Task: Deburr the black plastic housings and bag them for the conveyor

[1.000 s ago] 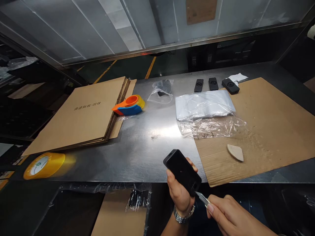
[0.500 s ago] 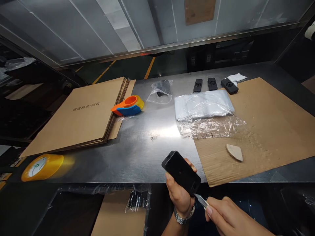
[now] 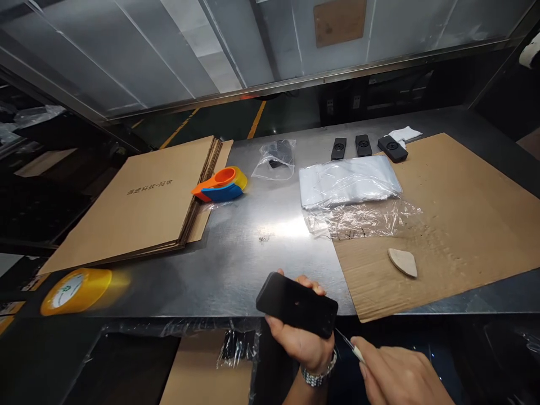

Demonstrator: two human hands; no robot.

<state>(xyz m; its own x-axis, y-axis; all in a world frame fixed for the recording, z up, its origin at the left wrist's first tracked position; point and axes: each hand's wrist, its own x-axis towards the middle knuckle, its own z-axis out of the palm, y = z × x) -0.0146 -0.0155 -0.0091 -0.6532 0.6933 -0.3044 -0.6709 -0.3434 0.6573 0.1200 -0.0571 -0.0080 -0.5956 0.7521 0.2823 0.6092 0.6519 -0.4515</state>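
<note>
My left hand (image 3: 306, 344), with a metal watch on its wrist, is closed round a black rectangular plastic casing (image 3: 297, 304) at the front edge of the table. The casing lies tilted in the palm, its smooth broad face up. Between the fingers and thumb of my right hand (image 3: 399, 365) is a utility knife (image 3: 353, 347) with a pale handle. Its thin blade points up and left at the casing's lower right corner; whether it touches I cannot tell.
Several black casings (image 3: 363, 145) stand at the back. Clear plastic bags (image 3: 350, 183) and a beige curved piece (image 3: 403, 262) lie near a cardboard sheet (image 3: 472, 225). Leftward are stacked cardboard (image 3: 139, 208), an orange-blue tape dispenser (image 3: 221, 184), a yellow tape roll (image 3: 84, 289) and a zip bag (image 3: 276, 159).
My left hand has turned the casing to a flatter angle and shifted it slightly left and down. The knife in my right hand has rolled, its blade now appearing thinner.
</note>
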